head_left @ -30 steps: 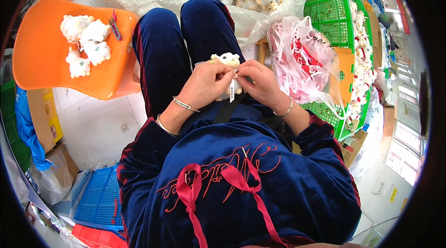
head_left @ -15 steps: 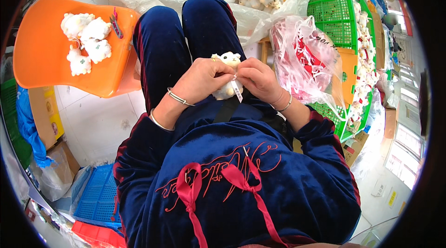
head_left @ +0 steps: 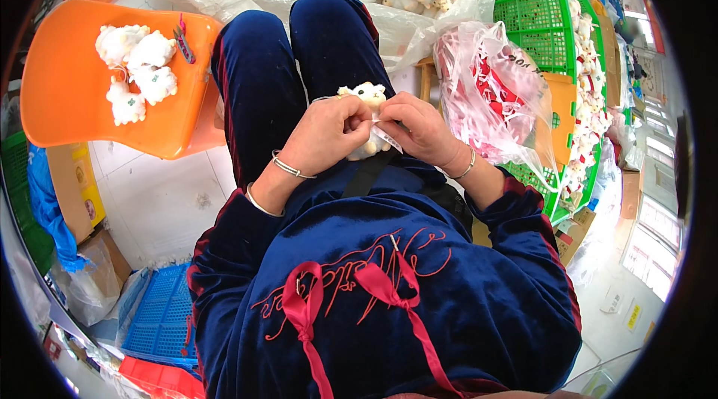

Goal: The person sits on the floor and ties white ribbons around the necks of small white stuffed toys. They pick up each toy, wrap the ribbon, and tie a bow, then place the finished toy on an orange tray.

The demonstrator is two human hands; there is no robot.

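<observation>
A small white plush animal sits upright in my lap, facing up between my hands. At its neck is a thin white ribbon with printing on it, one end hanging over the belly. My left hand pinches the ribbon at the toy's left side in the picture, thumb and forefinger pressed together. Opposite it, my right hand is closed on the ribbon too, its fingertips close to the left ones. The fingers hide the knot area and part of the toy's body.
To the left, an orange chair bears several white plush toys and small snips. Ahead lies a big clear bag of such toys. At right are a bag of pink and red ribbons and a green crate.
My hands have drawn slightly apart, the left turning into a tighter curl. The hanging ribbon end has swung to a slant by the right fingers.
</observation>
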